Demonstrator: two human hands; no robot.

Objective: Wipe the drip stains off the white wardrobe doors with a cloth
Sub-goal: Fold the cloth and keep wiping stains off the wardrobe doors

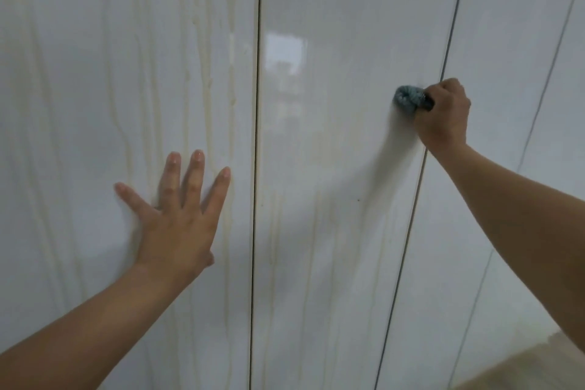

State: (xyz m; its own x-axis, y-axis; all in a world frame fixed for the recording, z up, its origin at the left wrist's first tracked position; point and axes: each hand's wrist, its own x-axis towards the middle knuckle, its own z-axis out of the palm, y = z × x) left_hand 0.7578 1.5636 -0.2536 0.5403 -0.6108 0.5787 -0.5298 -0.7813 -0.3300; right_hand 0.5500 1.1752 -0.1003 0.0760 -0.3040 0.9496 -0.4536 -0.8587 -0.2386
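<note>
Still, smearing is the risk as we wipe
Our left hand [177, 225] lies flat, fingers spread, on the left door [79, 104]; our right hand [443, 114] grips the bunched cloth [408, 98] against the middle door [342, 25]. Left of that grip, drip stains [207, 111] streak the panels; a soiled cloth could spread them

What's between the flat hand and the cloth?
Head view: the dark seam between two doors, then glossy white panel with faint stains, up to the cloth.

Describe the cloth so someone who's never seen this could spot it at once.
Find the second white wardrobe door from the left. Near its right edge, the right hand grips a bunched grey-blue cloth against the panel. It is the only dark, crumpled thing on the glossy doors.
</note>
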